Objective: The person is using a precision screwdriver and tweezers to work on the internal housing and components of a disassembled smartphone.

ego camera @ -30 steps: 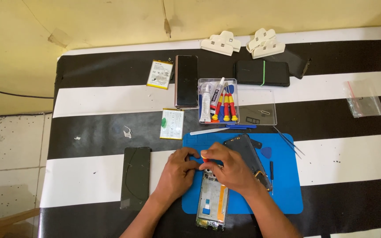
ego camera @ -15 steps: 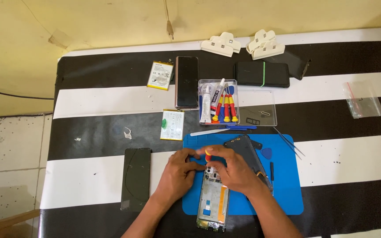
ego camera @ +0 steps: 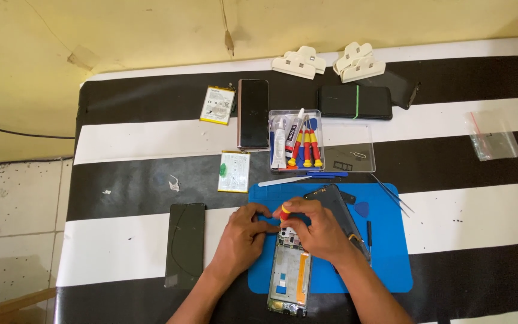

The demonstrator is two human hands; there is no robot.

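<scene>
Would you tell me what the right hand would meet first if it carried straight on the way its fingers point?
The right hand points left, toward the left hand. Its fingers, pinching a red-and-yellow screwdriver over the opened phone, would probably meet the left hand's fingertips first; depth is unclear.

Opened phone (ego camera: 290, 273) lies lengthwise on blue mat, red-yellow screwdriver (ego camera: 284, 211) upright above.

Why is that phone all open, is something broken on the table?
The opened phone on the blue mat has its back off, insides showing. The right hand holds a small screwdriver over it; the left hand steadies it. Nothing looks spilled.
</scene>
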